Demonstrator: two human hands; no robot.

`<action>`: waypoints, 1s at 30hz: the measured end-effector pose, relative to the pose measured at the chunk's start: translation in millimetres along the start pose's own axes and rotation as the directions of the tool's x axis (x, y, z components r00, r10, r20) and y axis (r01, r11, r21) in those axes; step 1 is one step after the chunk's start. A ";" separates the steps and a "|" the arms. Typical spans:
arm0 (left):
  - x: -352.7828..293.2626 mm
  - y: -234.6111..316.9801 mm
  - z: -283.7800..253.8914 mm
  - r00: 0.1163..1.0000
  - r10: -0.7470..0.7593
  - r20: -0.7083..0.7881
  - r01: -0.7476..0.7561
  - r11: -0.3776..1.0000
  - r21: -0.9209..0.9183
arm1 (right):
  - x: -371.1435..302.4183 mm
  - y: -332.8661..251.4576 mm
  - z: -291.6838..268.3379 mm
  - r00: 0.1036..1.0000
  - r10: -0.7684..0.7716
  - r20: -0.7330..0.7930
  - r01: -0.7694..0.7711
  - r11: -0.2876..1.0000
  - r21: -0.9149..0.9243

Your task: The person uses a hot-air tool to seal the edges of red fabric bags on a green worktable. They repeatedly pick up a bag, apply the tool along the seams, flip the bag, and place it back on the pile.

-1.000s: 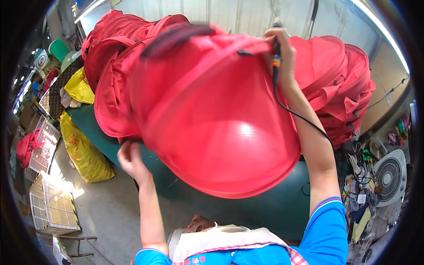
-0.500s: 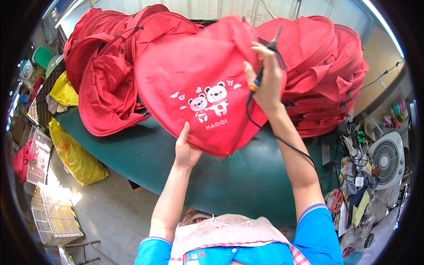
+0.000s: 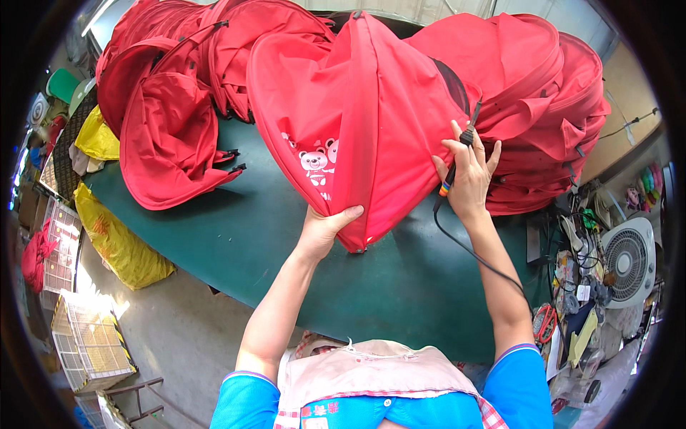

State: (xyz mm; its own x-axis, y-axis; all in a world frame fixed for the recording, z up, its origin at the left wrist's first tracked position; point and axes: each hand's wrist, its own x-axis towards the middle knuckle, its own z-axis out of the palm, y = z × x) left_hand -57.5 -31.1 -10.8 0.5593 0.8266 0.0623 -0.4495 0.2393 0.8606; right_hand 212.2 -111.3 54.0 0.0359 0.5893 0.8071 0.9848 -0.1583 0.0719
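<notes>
A red fabric stroller canopy [image 3: 400, 136] with printed white bears stands over the table, its folds partly spread and its lower corner toward me. My left hand [image 3: 321, 230] is closed on the near lower edge, thumb lying over the cloth. In my right hand [image 3: 469, 179] is a corded soldering iron [image 3: 466, 136], black with a rainbow band, its thin metal tip pointing up and away. The fingers of that hand are at the canopy's right side; whether they also grip the cloth I cannot tell.
A green table [image 3: 286, 286] lies beneath. A loose red canopy [image 3: 171, 136] and a row of others stand at left; a stack of red canopies [image 3: 536, 129] stands at right. Farther right are a white fan [image 3: 629, 261], red-handled scissors [image 3: 544, 323] and clutter. A yellow sack [image 3: 118, 239] leans at left.
The canopy has turned and opened, so its printed panel faces more to the left and the central fold shows. My right hand has moved lower and right with the soldering iron; the left thumb now crosses the edge.
</notes>
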 end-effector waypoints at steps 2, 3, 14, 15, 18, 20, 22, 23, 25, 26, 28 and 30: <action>-2.7 9.3 1.2 1.000 -0.013 -0.006 0.013 1.000 0.028 | 0.4 -23.1 -25.2 0.994 -0.041 -0.100 0.056 0.987 0.150; -2.6 6.1 -4.1 1.000 -0.015 -0.009 0.016 0.995 0.098 | -6.0 -37.1 -35.5 0.987 0.024 -0.159 0.039 0.926 0.377; -11.2 -1.1 10.6 0.986 0.142 -0.086 -0.097 0.913 0.397 | -50.1 -139.9 -101.4 0.957 0.075 0.282 -0.270 0.594 0.758; -11.6 -0.6 11.9 0.986 0.144 -0.086 -0.095 0.901 0.423 | -49.4 -140.7 -100.5 0.957 0.075 0.280 -0.268 0.598 0.755; -12.3 -1.0 12.1 0.985 0.150 -0.090 -0.096 0.892 0.442 | -49.4 -142.2 -97.9 0.954 0.080 0.289 -0.278 0.595 0.754; -12.9 -2.6 11.7 0.981 0.171 -0.091 -0.115 0.891 0.440 | -50.6 -142.8 -94.3 0.952 0.079 0.296 -0.278 0.627 0.728; -14.6 -4.1 13.6 0.980 0.175 -0.094 -0.118 0.895 0.429 | -51.7 -143.1 -87.4 0.957 0.079 0.280 -0.262 0.653 0.711; -16.9 -4.0 16.3 0.981 0.170 -0.096 -0.115 0.900 0.421 | -50.5 -143.9 -81.7 0.963 0.076 0.258 -0.242 0.664 0.708; -19.2 -7.3 23.0 0.977 0.195 -0.086 -0.153 0.923 0.352 | -47.4 -142.9 -77.1 0.968 0.069 0.243 -0.224 0.679 0.699; -18.0 -6.8 22.7 0.980 0.180 -0.085 -0.140 0.926 0.351 | -42.7 -140.7 -78.0 0.950 0.050 0.308 -0.260 0.670 0.695; -18.8 -5.1 19.6 0.986 0.146 -0.087 -0.106 0.930 0.352 | -25.5 -135.4 -91.6 0.899 0.008 0.437 -0.337 0.649 0.682; -22.5 -3.0 15.8 0.986 0.143 -0.087 -0.099 0.918 0.384 | 9.9 -124.5 -124.9 0.559 -0.051 0.828 -0.746 0.406 0.529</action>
State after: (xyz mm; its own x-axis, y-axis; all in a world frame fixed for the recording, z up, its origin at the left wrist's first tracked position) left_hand -57.8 -58.5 -6.8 0.4265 0.8935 0.1408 -0.2003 -0.0584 0.9780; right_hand 68.7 -184.7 126.2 0.1106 0.9932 -0.0376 0.4630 -0.0849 -0.8823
